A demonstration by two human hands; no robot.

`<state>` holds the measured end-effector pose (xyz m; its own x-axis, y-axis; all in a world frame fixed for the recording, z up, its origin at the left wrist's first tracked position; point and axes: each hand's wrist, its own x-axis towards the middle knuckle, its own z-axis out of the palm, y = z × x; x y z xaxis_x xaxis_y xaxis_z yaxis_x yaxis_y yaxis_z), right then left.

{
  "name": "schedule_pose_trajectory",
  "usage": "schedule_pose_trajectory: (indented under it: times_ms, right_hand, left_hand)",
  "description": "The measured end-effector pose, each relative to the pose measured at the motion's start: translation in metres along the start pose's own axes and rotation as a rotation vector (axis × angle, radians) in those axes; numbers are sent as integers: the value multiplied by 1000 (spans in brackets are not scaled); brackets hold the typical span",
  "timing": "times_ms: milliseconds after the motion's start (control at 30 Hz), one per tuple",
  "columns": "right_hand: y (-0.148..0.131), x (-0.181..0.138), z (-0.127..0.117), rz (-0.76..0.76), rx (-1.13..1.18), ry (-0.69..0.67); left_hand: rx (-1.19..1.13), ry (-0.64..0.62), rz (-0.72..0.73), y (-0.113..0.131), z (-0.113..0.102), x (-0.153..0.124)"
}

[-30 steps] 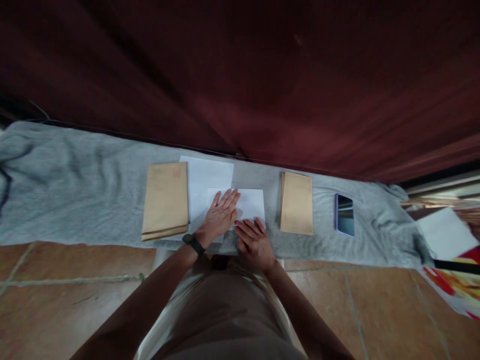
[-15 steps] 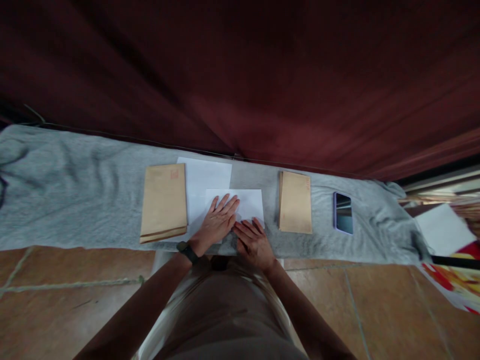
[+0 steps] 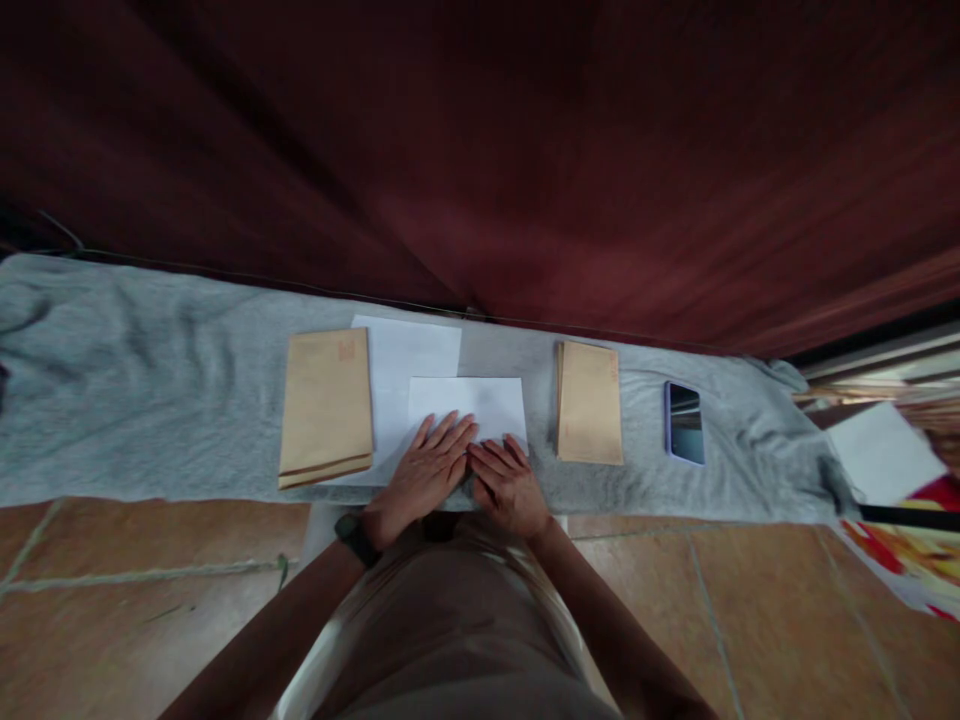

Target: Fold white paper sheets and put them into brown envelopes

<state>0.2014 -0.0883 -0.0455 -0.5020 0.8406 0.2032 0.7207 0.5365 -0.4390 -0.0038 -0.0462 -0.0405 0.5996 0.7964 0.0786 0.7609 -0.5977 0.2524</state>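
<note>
A smaller white sheet, seemingly folded paper (image 3: pixel 491 398), lies in front of me, partly over larger white paper (image 3: pixel 416 347). My left hand (image 3: pixel 429 468) rests flat on its lower left part, fingers stretched out and slightly apart. Beside it, my right hand (image 3: pixel 511 490) lies on the lower edge of the same sheet, fingers extended and a little bent. The two hands nearly meet at the fingers. Neither hand grips anything. The paper's near edge is hidden under my palms.
Left of the paper is a stack of brown envelopes (image 3: pixel 327 405). To the right lie more brown envelopes (image 3: pixel 591 403) and a phone (image 3: pixel 685 425) in a purple case. Grey cloth (image 3: pixel 187 400) covers the narrow bench. A dark red curtain (image 3: pixel 480 180) hangs behind it.
My left hand has slid down over the folded paper toward me, exposing more of the sheet's upper part. The right hand stays nearly in place.
</note>
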Motion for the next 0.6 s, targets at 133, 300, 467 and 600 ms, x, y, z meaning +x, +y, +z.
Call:
schedule_pose_trajectory:
  times_ms: [133, 300, 467, 600]
  right_hand:
    - [0, 0, 0, 7, -12, 5]
    - [0, 0, 1, 14, -7, 7]
    - [0, 0, -1, 5, -7, 10]
    - [0, 1, -3, -27, 5, 13]
  left_hand:
    - [4, -2, -32, -5, -1, 15]
    - [9, 17, -66, -13, 1, 38]
    - [6, 58, -87, -21, 5, 53]
    - [-2, 88, -80, -23, 8, 54]
